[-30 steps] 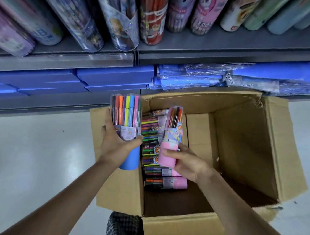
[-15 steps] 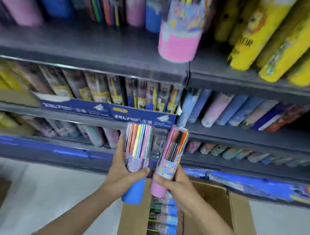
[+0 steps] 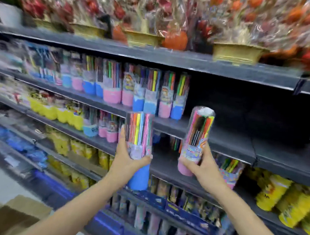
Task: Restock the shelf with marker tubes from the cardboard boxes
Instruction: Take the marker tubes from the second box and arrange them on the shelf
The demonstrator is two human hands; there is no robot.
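I see my left hand [image 3: 126,163] gripping a blue-based marker tube [image 3: 138,151] and my right hand [image 3: 200,167] gripping a pink-based marker tube [image 3: 197,139], the shelf [image 3: 223,139] gap at one o'clock.

You can read almost nothing here; motion blur smears the printing. The label on the pink-based marker tube [image 3: 194,144] in your right hand [image 3: 201,169] carries colourful lettering, but no word comes clear. The labels on the tubes on the shelf [image 3: 213,138] are just as unreadable.
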